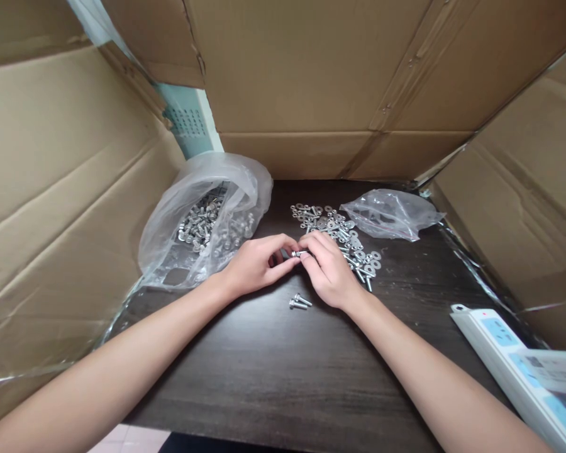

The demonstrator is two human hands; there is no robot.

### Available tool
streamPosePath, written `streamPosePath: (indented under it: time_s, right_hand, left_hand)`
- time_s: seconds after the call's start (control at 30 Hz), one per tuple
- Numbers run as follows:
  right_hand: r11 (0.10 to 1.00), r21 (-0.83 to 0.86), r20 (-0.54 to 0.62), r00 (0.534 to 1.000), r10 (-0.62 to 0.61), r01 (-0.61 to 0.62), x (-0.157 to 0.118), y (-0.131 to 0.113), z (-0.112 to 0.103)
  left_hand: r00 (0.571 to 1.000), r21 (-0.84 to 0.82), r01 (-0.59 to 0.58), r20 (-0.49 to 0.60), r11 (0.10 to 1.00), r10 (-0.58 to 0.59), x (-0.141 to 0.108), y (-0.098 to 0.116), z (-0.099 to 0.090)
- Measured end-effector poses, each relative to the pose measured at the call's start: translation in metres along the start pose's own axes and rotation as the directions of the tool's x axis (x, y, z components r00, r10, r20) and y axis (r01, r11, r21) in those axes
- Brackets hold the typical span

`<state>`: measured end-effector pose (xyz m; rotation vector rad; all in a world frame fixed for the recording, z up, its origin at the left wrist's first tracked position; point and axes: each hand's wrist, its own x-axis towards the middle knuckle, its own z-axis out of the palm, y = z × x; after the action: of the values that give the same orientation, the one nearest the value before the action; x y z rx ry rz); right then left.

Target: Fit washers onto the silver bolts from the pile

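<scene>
A small silver bolt (pixel 299 253) lies level between my fingertips, its head end toward the left. My left hand (pixel 264 261) pinches it at the head end, while my right hand (pixel 327 267) closes around the other end and partly covers it. Whether a nut or washer sits on it is too small to tell. Two bolts (pixel 302 302) rest side by side on the dark table (pixel 245 365), just below my hands. Beyond my right hand spreads a loose pile of bolts, nuts and washers (pixel 342 233).
An open clear plastic bag (pixel 245 167) full of metal fasteners (pixel 200 223) stands at left. A flattened plastic bag (pixel 396 214) lies back right. At right is a white power strip (pixel 490 358) with a white object (pixel 556 371) over it. Cardboard walls (pixel 311 75) enclose the table.
</scene>
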<state>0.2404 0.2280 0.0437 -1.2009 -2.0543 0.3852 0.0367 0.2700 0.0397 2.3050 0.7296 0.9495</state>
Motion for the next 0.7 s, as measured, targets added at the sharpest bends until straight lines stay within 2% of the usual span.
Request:
streamPosePath:
  time_s: [0.7]
  right_hand:
    - [1.000, -0.006, -0.023, 0.999, -0.029, 0.029, -0.0009, 0.0019, 0.0009]
  left_hand:
    - [1.000, 0.006, -0.003, -0.005, 1.000, 0.003, 0.0008, 0.0005, -0.0002]
